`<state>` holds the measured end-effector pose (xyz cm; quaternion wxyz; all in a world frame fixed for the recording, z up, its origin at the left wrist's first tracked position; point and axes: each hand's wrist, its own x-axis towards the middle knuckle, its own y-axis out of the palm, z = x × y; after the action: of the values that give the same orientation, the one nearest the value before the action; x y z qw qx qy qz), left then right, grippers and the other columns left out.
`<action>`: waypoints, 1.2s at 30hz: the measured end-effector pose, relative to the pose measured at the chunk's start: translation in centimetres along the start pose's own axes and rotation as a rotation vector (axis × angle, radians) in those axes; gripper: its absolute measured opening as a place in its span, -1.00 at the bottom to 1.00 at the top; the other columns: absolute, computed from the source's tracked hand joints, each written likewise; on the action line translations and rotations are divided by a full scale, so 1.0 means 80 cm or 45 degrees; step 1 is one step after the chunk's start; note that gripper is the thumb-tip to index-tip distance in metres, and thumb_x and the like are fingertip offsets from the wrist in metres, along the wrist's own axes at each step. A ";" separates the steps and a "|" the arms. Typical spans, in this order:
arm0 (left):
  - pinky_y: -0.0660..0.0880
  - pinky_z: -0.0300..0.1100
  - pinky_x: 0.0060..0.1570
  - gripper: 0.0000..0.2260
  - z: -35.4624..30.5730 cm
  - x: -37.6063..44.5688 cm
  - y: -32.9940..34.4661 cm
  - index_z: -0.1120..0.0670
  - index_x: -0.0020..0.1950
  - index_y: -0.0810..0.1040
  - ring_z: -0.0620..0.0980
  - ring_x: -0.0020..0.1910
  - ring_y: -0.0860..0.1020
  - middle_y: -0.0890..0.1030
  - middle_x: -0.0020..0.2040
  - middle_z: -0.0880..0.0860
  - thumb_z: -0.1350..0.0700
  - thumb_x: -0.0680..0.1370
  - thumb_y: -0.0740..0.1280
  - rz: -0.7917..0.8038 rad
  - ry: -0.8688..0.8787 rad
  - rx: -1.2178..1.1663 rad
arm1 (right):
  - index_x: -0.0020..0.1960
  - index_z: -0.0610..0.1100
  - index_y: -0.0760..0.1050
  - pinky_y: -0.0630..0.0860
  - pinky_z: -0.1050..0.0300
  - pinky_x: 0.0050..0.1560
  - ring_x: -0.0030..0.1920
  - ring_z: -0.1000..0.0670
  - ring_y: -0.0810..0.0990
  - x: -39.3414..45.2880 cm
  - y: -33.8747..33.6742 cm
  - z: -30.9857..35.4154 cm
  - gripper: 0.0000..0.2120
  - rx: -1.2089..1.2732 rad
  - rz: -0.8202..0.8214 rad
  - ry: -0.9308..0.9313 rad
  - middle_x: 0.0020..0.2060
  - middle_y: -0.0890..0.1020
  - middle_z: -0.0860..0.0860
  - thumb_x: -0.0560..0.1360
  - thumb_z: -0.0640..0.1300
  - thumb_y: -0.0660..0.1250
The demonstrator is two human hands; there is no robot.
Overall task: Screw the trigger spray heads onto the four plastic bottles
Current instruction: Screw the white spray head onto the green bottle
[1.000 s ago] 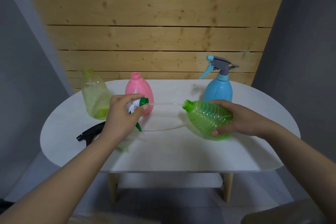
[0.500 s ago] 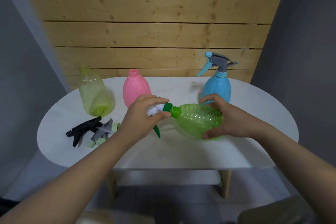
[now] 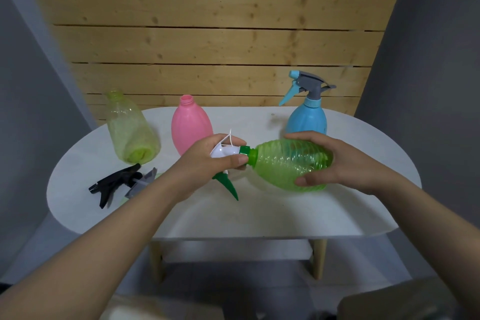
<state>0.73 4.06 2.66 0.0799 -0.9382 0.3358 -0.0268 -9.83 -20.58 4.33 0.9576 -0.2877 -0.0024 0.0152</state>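
Observation:
My right hand (image 3: 335, 162) grips a ribbed green bottle (image 3: 288, 165), held on its side above the table with its neck to the left. My left hand (image 3: 207, 161) grips a white and green spray head (image 3: 228, 153) whose green collar sits on the bottle's neck; its green trigger points down. An open pink bottle (image 3: 191, 126) and an open yellow-green bottle (image 3: 130, 130) stand at the back left. A blue bottle (image 3: 307, 119) at the back right carries a grey and blue spray head.
A black spray head (image 3: 111, 184) and a grey one (image 3: 141, 184) lie on the white oval table (image 3: 259, 215) at the left, partly behind my left forearm. A wooden plank wall rises behind the table. Grey walls stand on both sides.
The spray head's tube went into the green bottle and its collar now meets the neck. Both hands came together near the table's middle.

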 end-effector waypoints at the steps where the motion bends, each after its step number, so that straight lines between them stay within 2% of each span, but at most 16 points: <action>1: 0.49 -0.36 -0.30 -0.73 -0.001 -0.001 0.001 0.00 0.08 0.55 -0.04 -0.14 0.68 0.70 -0.19 -0.03 0.08 0.41 0.45 0.047 -0.006 0.015 | 0.20 0.34 0.44 0.43 0.14 0.22 0.22 0.15 0.46 -0.001 0.000 0.000 -0.32 0.019 0.021 0.016 0.21 0.49 0.19 0.19 -0.04 0.60; 5: 0.50 -0.29 -0.34 -0.74 0.001 -0.001 0.007 0.00 0.00 0.57 0.00 -0.22 0.68 0.68 -0.22 0.02 0.09 0.35 0.50 0.084 0.003 0.130 | 0.16 0.31 0.47 0.46 0.06 0.24 0.21 0.07 0.50 -0.003 0.001 -0.001 -0.35 0.095 0.101 0.099 0.20 0.52 0.11 0.10 0.07 0.55; 7: 0.49 -0.29 -0.34 -0.76 0.002 0.000 0.009 -0.01 -0.02 0.56 -0.04 -0.27 0.65 0.66 -0.26 0.00 0.11 0.36 0.49 0.089 0.017 0.164 | 0.15 0.21 0.48 0.48 0.06 0.20 0.14 0.03 0.56 -0.002 0.001 -0.005 -0.36 0.162 0.123 0.167 0.16 0.55 0.01 0.07 0.10 0.52; 10: 0.52 -0.29 -0.32 -0.78 0.000 0.000 0.008 0.00 -0.05 0.57 -0.10 -0.31 0.62 0.63 -0.28 -0.08 0.18 0.36 0.49 0.129 0.050 0.169 | 0.09 -0.01 0.46 0.51 0.12 0.01 -0.06 0.04 0.64 -0.001 0.000 -0.013 -0.44 0.403 0.186 0.262 -0.03 0.64 -0.03 0.13 0.07 0.48; 13: 0.51 -0.33 -0.31 -0.77 0.000 -0.001 0.010 -0.01 -0.09 0.58 -0.19 -0.32 0.58 0.61 -0.26 -0.15 0.24 0.35 0.49 0.111 0.077 0.178 | 0.01 -0.13 0.43 0.55 0.14 -0.09 -0.17 0.05 0.61 0.003 0.005 -0.017 -0.50 0.571 0.205 0.337 -0.17 0.61 0.00 0.18 0.06 0.48; 16: 0.46 -0.36 -0.37 -0.79 0.002 0.001 0.011 -0.04 -0.12 0.58 -0.23 -0.36 0.53 0.59 -0.24 -0.12 0.23 0.35 0.48 -0.004 0.085 0.190 | 0.04 -0.07 0.43 0.49 -0.02 0.16 0.00 0.00 0.60 0.007 0.007 -0.019 -0.45 0.553 0.141 0.340 -0.02 0.60 -0.03 0.19 0.14 0.55; 18: 0.44 -0.35 -0.42 -0.80 0.002 0.005 0.008 -0.04 -0.11 0.58 -0.21 -0.44 0.49 0.55 -0.25 -0.06 0.20 0.37 0.47 -0.104 0.033 0.165 | 0.10 0.06 0.44 0.46 -0.10 0.26 0.12 -0.05 0.59 0.008 0.005 -0.017 -0.39 0.565 0.082 0.305 0.13 0.58 -0.05 0.13 0.16 0.56; 20: 0.42 -0.36 -0.45 -0.82 0.001 0.007 0.003 -0.03 -0.08 0.57 -0.20 -0.48 0.48 0.53 -0.31 -0.04 0.20 0.39 0.45 -0.145 -0.018 0.129 | 0.11 0.15 0.46 0.53 -0.06 0.17 0.13 -0.05 0.60 0.008 0.004 -0.014 -0.45 0.592 0.042 0.223 0.20 0.53 -0.05 0.18 0.06 0.58; 22: 0.43 -0.38 -0.44 -0.81 -0.001 0.006 -0.001 -0.02 -0.06 0.56 -0.21 -0.44 0.53 0.55 -0.30 -0.02 0.20 0.40 0.44 -0.130 -0.018 0.125 | 0.10 0.15 0.51 0.59 -0.03 0.04 0.06 -0.03 0.64 0.009 0.006 -0.012 -0.56 0.604 0.007 0.175 0.18 0.55 -0.03 0.25 -0.02 0.52; 24: 0.48 -0.35 -0.38 -0.78 -0.001 0.003 -0.003 -0.02 -0.05 0.55 -0.18 -0.35 0.57 0.57 -0.21 0.03 0.22 0.39 0.45 -0.099 0.014 0.123 | 0.08 0.07 0.55 0.62 -0.02 -0.18 -0.06 -0.05 0.68 0.011 0.009 -0.012 -0.63 0.632 -0.024 0.196 0.08 0.61 -0.05 0.29 0.06 0.44; 27: 0.49 -0.35 -0.31 -0.75 -0.001 -0.001 -0.001 -0.05 -0.06 0.56 -0.18 -0.26 0.56 0.58 -0.12 0.01 0.22 0.36 0.48 -0.073 0.076 0.178 | 0.14 -0.04 0.53 0.55 0.08 -0.41 -0.19 -0.10 0.68 0.011 0.013 -0.009 -0.44 0.530 -0.015 0.313 -0.01 0.66 -0.09 0.30 0.31 0.35; 29: 0.49 -0.37 -0.30 -0.75 0.000 -0.004 0.001 -0.04 -0.06 0.57 -0.25 -0.26 0.55 0.59 -0.15 -0.09 0.22 0.35 0.49 -0.032 0.104 0.214 | 0.18 -0.09 0.50 0.51 0.12 -0.47 -0.25 -0.16 0.69 0.010 0.013 -0.010 -0.32 0.487 0.054 0.392 -0.15 0.71 -0.13 0.27 0.38 0.27; 31: 0.48 -0.38 -0.32 -0.75 0.001 -0.006 0.002 -0.05 -0.06 0.57 -0.27 -0.26 0.56 0.61 -0.19 -0.18 0.20 0.35 0.50 0.001 0.101 0.221 | 0.18 -0.13 0.49 0.52 0.13 -0.47 -0.27 -0.19 0.69 0.008 0.011 -0.011 -0.29 0.507 0.121 0.435 -0.21 0.71 -0.16 0.28 0.39 0.23; 32: 0.47 -0.39 -0.33 -0.75 0.002 -0.006 0.002 -0.06 -0.07 0.57 -0.27 -0.27 0.56 0.61 -0.20 -0.19 0.20 0.35 0.50 0.001 0.095 0.220 | 0.19 -0.13 0.48 0.54 0.11 -0.45 -0.24 -0.20 0.69 0.007 0.010 -0.011 -0.29 0.538 0.152 0.438 -0.17 0.72 -0.17 0.29 0.39 0.23; 34: 0.46 -0.38 -0.34 -0.76 0.005 -0.003 0.001 -0.10 -0.09 0.58 -0.25 -0.29 0.55 0.61 -0.15 -0.11 0.17 0.35 0.50 -0.050 0.080 0.230 | 0.24 -0.08 0.46 0.60 0.04 -0.32 -0.07 -0.17 0.70 0.006 0.010 -0.010 -0.33 0.672 0.189 0.399 0.03 0.68 -0.14 0.31 0.35 0.30; 36: 0.46 -0.36 -0.35 -0.77 0.006 -0.001 0.000 -0.11 -0.08 0.57 -0.20 -0.29 0.56 0.60 -0.10 0.00 0.15 0.35 0.49 -0.129 0.034 0.198 | 0.29 -0.05 0.40 0.62 -0.03 -0.16 0.09 -0.11 0.65 0.006 0.009 -0.009 -0.37 0.850 0.157 0.335 0.23 0.56 -0.11 0.30 0.18 0.42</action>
<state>0.75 4.16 2.23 0.1466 -0.9445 0.2857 -0.0695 -9.35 -20.41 3.31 0.9881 0.0419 0.1434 0.0356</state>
